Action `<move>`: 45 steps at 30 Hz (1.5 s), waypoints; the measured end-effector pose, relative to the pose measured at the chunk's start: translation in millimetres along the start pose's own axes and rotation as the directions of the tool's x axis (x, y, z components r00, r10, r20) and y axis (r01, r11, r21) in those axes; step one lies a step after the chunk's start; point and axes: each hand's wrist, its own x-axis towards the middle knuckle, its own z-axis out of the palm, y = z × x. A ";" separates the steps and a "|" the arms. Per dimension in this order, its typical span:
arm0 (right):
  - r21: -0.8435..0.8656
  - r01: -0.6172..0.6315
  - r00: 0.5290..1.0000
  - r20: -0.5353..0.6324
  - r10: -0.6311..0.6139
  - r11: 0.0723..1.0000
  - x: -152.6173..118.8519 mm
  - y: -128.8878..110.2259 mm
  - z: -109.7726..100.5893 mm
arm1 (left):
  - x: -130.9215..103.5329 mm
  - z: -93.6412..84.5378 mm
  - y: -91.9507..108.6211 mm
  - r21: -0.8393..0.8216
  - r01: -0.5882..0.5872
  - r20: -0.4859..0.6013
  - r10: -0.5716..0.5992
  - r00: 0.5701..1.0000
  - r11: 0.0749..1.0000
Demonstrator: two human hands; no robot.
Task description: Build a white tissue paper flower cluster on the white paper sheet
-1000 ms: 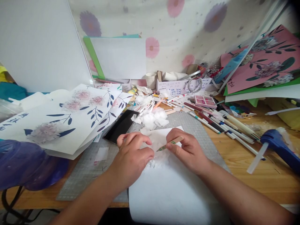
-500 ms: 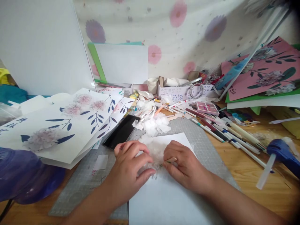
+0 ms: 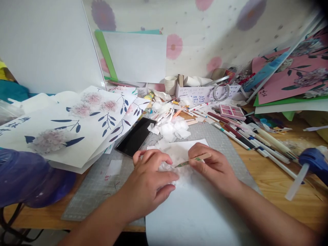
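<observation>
A fluffy white tissue-paper flower lies on a sheet of white paper. My left hand rests at the flower's left side, its fingers curved and apart, touching the petals. Between thumb and fingers, my right hand pinches a flat wooden stick. The stick slants down to the left over the flower, and its pointed lower end looks greenish. Part of the flower is hidden by my left fingers.
Loose tissue scraps and a black phone lie beyond the sheet on a grey cutting mat. Pens and a blue glue gun are on the right. Flower pictures overlap on the left.
My right hand has drawn up and back from the flower, and more of the wooden stick now shows. My left hand stays at the flower's left side. The view has tilted down slightly.
</observation>
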 end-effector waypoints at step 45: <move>-0.060 0.127 0.991 -0.023 -0.129 0.990 0.8 -3.7 -0.1 | -0.9 5.2 15.6 0.185 0.070 -0.266 -0.019 0.964 0.980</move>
